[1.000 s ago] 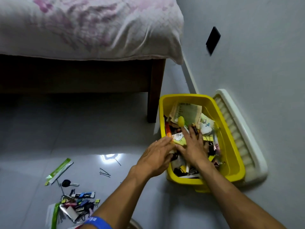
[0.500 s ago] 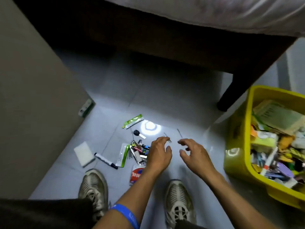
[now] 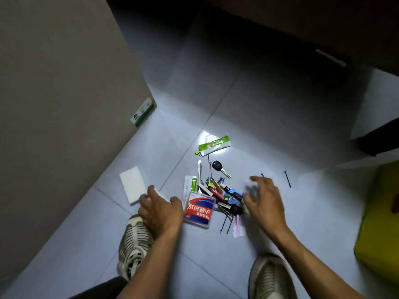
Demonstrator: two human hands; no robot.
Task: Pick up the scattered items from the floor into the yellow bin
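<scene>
L hand [image 3: 160, 210] low, palm down, fingers bent, grip unclear, R hand [image 3: 264, 198] palm down, fingers spread & curled, motion-blurred, both forearms bare, reaching fwd

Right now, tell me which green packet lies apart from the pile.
The long green packet beyond the black key, alone by the glare. The smaller green packet sits inside the pile.

The right hand [image 3: 262, 200] is blurred, its grip unclear, and right of it the bin [image 3: 380, 225] is cut off.
</scene>
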